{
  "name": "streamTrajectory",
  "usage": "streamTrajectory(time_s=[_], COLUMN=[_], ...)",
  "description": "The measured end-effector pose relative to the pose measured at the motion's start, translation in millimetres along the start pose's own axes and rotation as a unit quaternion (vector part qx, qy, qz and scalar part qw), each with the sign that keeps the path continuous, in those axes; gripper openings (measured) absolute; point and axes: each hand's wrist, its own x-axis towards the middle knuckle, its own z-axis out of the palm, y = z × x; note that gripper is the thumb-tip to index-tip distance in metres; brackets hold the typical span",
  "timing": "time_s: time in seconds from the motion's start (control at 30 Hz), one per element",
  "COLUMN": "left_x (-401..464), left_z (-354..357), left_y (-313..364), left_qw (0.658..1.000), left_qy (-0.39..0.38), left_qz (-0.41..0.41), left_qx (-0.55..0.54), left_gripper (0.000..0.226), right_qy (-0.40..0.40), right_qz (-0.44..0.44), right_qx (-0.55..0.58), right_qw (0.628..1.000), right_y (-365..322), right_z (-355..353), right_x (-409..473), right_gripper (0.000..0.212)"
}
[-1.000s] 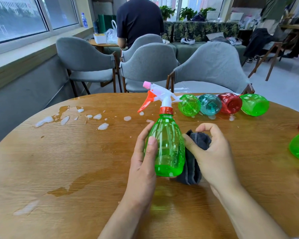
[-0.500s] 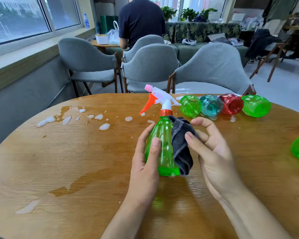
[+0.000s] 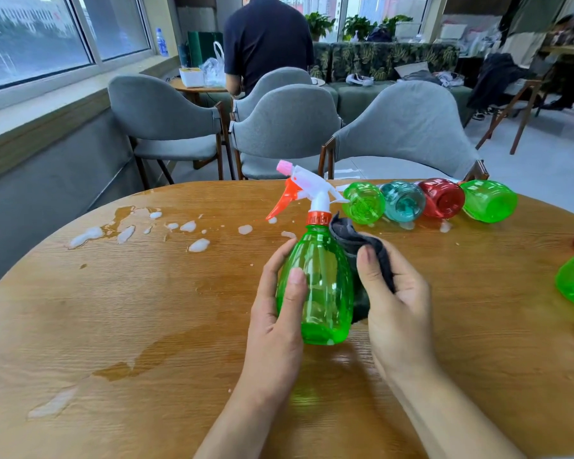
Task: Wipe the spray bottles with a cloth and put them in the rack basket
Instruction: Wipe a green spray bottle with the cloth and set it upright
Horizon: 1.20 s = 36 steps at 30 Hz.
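My left hand (image 3: 275, 329) curled round the upright green plastic spray bottle (image 3: 315, 286) mid-table, my right hand (image 3: 395, 303) clamping a dark grey cloth (image 3: 352, 243) against the bottle's right side, four bottles (image 3: 403, 201) lying behind it

No text, label or number is legible anywhere.
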Motion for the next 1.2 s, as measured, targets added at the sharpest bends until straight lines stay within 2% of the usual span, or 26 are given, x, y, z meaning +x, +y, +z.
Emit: streamTrajectory(time_s=[0.13,0.33,0.43,0.53,0.63,0.7,0.73,0.8,0.83,0.93,1.0,1.1,1.2], left_x=[0,6,12,17,18,17,15,13,12,6,2,2,1], left_z=[3,-2,-8,-15,-17,-16,-14,-9,-6,1,2,3,4], left_y=[1,-5,0,6,9,10,10,9,8,5,2,0,0], left_qw=[0.999,0.999,0.996,0.988,0.989,0.99,0.991,0.995,0.997,0.998,0.997,0.994,0.994], left_qy=[-0.025,0.044,0.07,0.082,0.069,0.078,0.083,0.077,0.069,0.033,0.014,0.009,-0.003], left_qz=[0.018,0.013,-0.022,-0.05,-0.042,-0.032,-0.025,0.003,0.021,0.057,0.075,0.093,0.09], left_qx=[0.02,0.01,-0.051,-0.119,-0.121,-0.114,-0.106,-0.069,-0.042,0.01,0.03,0.053,0.055], left_gripper=[0.044,0.037,0.033,0.05,0.053,0.048,0.045,0.044,0.042,0.04,0.043,0.047,0.049], right_qy=[-0.086,-0.162,-0.191,-0.216,-0.205,-0.164,-0.139,-0.085,-0.065,-0.063,-0.079,-0.067,-0.065], right_qz=[-0.06,-0.121,-0.135,-0.12,-0.105,-0.09,-0.083,-0.091,-0.09,-0.099,-0.126,-0.091,-0.003], right_qx=[-0.091,-0.174,-0.198,-0.2,-0.177,-0.126,-0.108,-0.103,-0.101,-0.123,-0.191,-0.175,-0.113], right_qw=[0.99,0.964,0.952,0.948,0.957,0.974,0.981,0.987,0.989,0.986,0.97,0.978,0.992], right_y=[0,8,11,15,14,8,6,4,4,0,-1,-2,-13], right_z=[1,9,12,11,12,14,16,18,20,21,20,22,25], right_x=[0,-16,-30,-47,-58,-58,-55,-46,-41,-29,-22,-12,-1], right_gripper=[0.036,0.032,0.028,0.029,0.042,0.051,0.048,0.025,0.021,0.054,0.062,0.051,0.022])
